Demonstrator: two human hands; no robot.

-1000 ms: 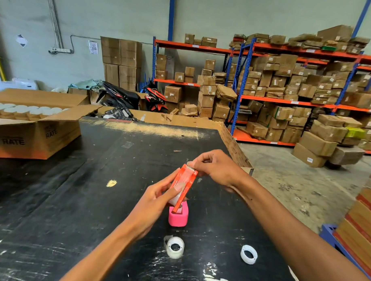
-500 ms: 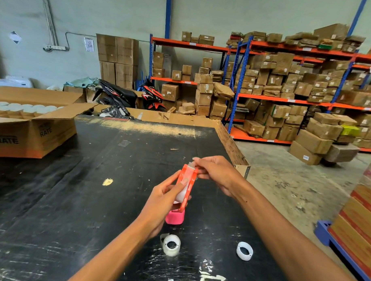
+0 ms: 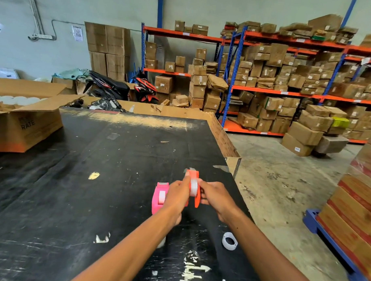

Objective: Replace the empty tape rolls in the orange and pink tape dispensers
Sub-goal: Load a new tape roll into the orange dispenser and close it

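Note:
The orange tape dispenser (image 3: 194, 185) is upright with a white tape roll in it, just right of the pink one. My left hand (image 3: 177, 195) grips its left side and my right hand (image 3: 215, 196) grips its right side. The pink tape dispenser (image 3: 160, 198) stands on the black table (image 3: 95, 168) beside my left hand and also holds a white roll. An empty white tape core (image 3: 229, 241) lies on the table near my right forearm. Another white roll (image 3: 161, 242) is mostly hidden under my left forearm.
An open cardboard box (image 3: 25, 122) with white rolls sits at the table's far left. The table's right edge (image 3: 232, 156) drops to the concrete floor. Shelves of cartons (image 3: 287, 85) stand behind, and a blue pallet with stacked boxes (image 3: 359, 205) is at the right.
Both hands have brought the orange dispenser from a tilted position above the pink one down to its right, upright. The camera view has dipped and shifted.

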